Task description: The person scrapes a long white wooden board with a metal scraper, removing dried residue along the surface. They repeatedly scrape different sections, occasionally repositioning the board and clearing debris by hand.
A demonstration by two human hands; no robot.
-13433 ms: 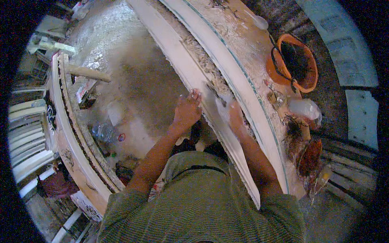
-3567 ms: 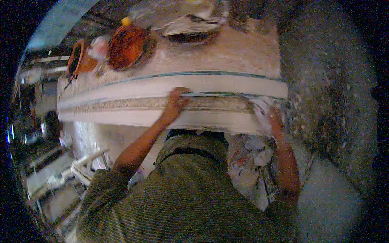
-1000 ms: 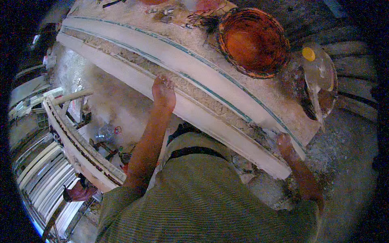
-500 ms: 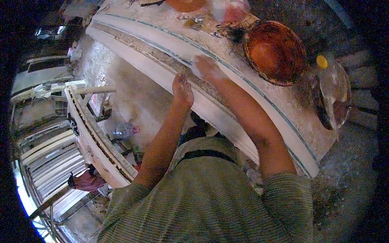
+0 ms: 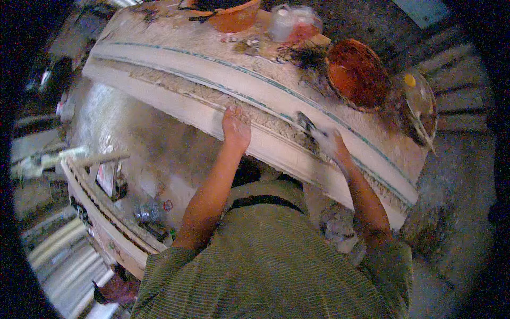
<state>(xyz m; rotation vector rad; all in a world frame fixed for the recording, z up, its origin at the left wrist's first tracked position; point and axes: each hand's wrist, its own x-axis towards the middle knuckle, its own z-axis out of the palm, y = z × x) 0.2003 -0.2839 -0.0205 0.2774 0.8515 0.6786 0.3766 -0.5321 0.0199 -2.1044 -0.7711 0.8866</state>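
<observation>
A long, pale, plaster-like moulding [image 5: 180,109] runs across the table in front of me, with a rough grey groove along its length. My left hand [image 5: 236,127] rests on the near strip, its fingers bent over the edge into the groove. Farther right, over the groove, my right hand [image 5: 330,142] is closed round a small hand tool with a flat dark end [image 5: 305,122]; blur hides its exact kind. Whitish residue coats the right-hand fingers. Beyond the groove lies a pale band [image 5: 212,72] edged with thin blue-green lines.
An orange-brown bowl [image 5: 357,77] stands on the table's far right, near a tangle of dark fibres [image 5: 305,56]. Behind are an orange basin [image 5: 234,18] and a clear plastic bag [image 5: 295,24]. A curved frame piece [image 5: 114,228] stands at lower left, near a plastic bottle [image 5: 149,211].
My right hand has moved right and nearer to me, and the dark-ended tool now shows in it. My left hand stays on the near strip. The whole view has shifted.
</observation>
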